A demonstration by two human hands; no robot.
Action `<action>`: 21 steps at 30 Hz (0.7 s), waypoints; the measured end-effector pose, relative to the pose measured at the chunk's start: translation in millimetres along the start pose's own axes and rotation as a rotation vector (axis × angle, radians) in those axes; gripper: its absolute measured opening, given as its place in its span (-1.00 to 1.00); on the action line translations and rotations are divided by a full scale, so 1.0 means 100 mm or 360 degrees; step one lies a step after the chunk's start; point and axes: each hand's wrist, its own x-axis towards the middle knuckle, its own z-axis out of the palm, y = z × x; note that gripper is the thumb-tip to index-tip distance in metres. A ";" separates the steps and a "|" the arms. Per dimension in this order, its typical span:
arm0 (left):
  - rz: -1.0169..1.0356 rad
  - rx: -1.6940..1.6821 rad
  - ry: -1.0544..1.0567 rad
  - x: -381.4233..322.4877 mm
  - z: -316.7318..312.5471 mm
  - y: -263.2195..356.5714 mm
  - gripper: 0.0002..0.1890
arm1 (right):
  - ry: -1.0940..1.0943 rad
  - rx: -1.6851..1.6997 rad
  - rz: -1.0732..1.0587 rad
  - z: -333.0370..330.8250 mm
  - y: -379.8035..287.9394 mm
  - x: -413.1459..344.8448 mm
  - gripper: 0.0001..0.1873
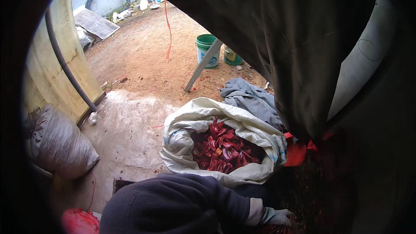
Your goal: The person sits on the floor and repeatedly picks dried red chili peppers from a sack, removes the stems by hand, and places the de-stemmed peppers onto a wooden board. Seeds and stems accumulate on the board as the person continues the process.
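Note:
A dark fleece sleeve (182,198) with a pale cuff crosses the bottom of the picture. At its end my left hand (276,217), in a light bluish glove, reaches down among dim red peppers (274,229). Shadow and the picture's edge hide its fingertips, so its grip is unclear. My right hand is out of view. Just beyond the sleeve stands a white woven sack (182,120) with its rim rolled outward. Dried red chili peppers (224,148) fill its mouth.
A grey cloth (248,99) lies behind the sack, with red material (295,152) at its right. Dark hanging fabric (286,39) covers the upper right. A slanted bar (203,66) stands before green-rimmed buckets (205,52). A stuffed bag (61,143) leans at left; a red bag (79,221) sits lower left.

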 end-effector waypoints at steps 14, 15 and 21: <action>-0.0006 0.0354 0.0053 -0.05 -0.01 0.05 -0.71 | 0.0031 0.0175 0.0229 0.08 0.04 0.04 -0.74; -0.0007 0.0368 0.0057 -0.05 -0.01 0.05 -0.71 | 0.0033 0.0186 0.0246 0.08 0.04 0.04 -0.74; -0.0007 0.0520 0.0075 -0.03 0.01 0.06 -0.70 | 0.0064 0.0252 0.0336 0.09 0.13 -0.01 -0.74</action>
